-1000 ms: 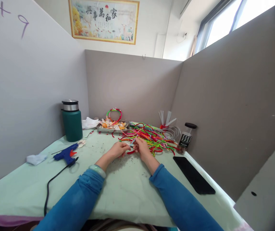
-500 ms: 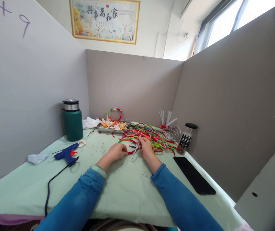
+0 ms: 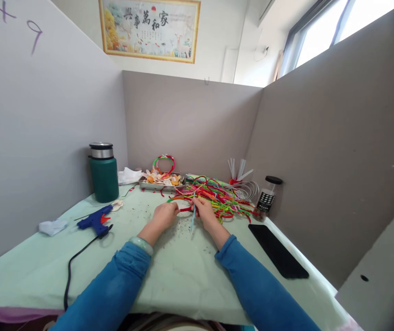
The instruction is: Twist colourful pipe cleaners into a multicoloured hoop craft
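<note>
My left hand (image 3: 165, 216) pinches the left side of a ring wrapped in red, orange and green pipe cleaner (image 3: 184, 209). On the ring's right side, my right hand (image 3: 205, 212) is closed on a light blue pipe cleaner (image 3: 193, 220), which crosses the red part and hangs down towards me. The fingertips of both hands are a short way apart, with red wrapping showing between them. Just behind my right hand spreads a tangled heap of coloured pipe cleaners (image 3: 224, 195).
A metal tray (image 3: 159, 186) with paper pieces and a finished-looking ring stands at the back. Left are a green bottle (image 3: 104, 179), blue glue gun (image 3: 95, 220) with its cord, and white tissue (image 3: 53, 227). Right are a jar (image 3: 267, 198) and black phone-like slab (image 3: 278, 251).
My right hand has moved slightly left, nearer my left hand. Both hands and the ring are slightly farther back, and the blue pipe cleaner now hangs more upright.
</note>
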`<state>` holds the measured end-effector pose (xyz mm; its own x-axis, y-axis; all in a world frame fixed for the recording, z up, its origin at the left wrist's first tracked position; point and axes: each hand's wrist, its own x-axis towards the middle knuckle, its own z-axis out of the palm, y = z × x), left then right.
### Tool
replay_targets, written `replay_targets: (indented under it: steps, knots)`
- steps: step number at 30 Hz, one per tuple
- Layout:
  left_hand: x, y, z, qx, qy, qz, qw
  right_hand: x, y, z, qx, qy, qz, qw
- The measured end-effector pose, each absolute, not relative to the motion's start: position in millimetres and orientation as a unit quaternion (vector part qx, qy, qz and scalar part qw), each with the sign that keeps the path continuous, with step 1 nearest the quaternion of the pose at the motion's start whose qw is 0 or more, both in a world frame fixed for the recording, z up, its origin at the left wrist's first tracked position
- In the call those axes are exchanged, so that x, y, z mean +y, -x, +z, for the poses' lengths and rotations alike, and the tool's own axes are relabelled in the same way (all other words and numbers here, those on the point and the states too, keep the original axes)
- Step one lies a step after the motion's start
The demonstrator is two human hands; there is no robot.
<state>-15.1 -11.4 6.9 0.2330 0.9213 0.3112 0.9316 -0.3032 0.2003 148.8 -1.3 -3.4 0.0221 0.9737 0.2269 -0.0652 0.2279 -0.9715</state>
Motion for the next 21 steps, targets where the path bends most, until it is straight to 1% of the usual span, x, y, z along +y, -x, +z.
replay_targets:
  steps: [4, 12, 16, 21]
  knots:
    - [-6.2, 15.6, 5.7, -0.586, 0.777, -0.230, -0.027, -4.9, -148.5, -3.2, -0.593, 0.424, 0.436, 0.529]
    - [12.7, 19.3, 0.0, -0.556, 0.732, -0.342, -0.194, -13.0, -145.4, -5.1, -0.693, 0.417, 0.410, 0.421]
    - [13.7, 16.5, -3.3, -0.530, 0.718, -0.375, -0.252, -12.6, -144.2, -8.4, -0.706, 0.420, 0.398, 0.408]
    - [9.7, 13.1, -4.0, -0.506, 0.703, -0.401, -0.299, -9.8, -144.4, -11.7, -0.711, 0.422, 0.393, 0.403]
